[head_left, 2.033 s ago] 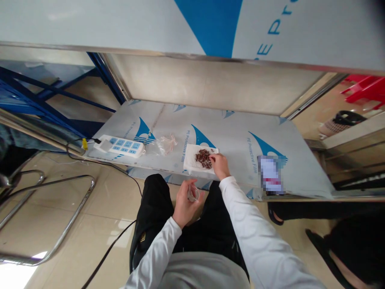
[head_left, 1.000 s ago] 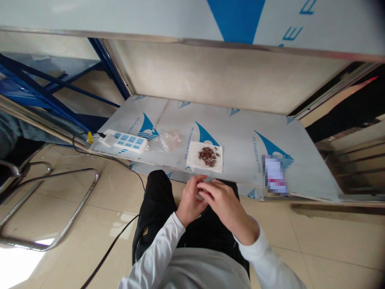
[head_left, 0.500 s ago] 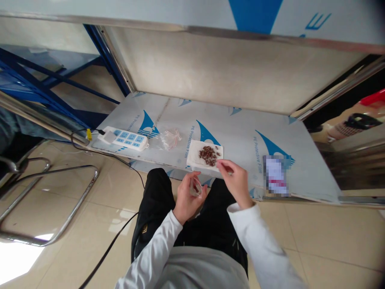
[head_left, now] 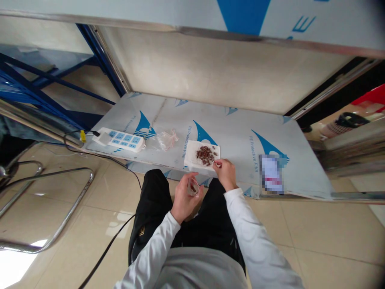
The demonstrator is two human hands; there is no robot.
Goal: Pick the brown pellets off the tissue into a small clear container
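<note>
My left hand (head_left: 185,196) is curled round a small clear plastic bag (head_left: 193,187), its mouth held open above my lap. Something brown shows inside the bag. A white tray (head_left: 191,160) lies at the shelf's front edge with a heap of small brown capsules (head_left: 205,155) on it. A few capsules lie apart from the heap, towards the tray's right side. At the tray's front right corner is my right hand (head_left: 225,172), thumb and forefinger pinched on what looks like one dark brown capsule (head_left: 214,161).
Left of the tray lie crumpled clear plastic bags (head_left: 167,139) and a white power strip (head_left: 124,139) with a black cable. A blurred pale packet (head_left: 272,173) lies to the right. An upper shelf (head_left: 150,14) overhangs the work surface. A metal-framed chair (head_left: 81,200) stands at left.
My right hand has shifted slightly, its fingertips now at the capsules on the tray's front right corner. My left hand keeps hold of the bag. The whole view has shifted a little.
</note>
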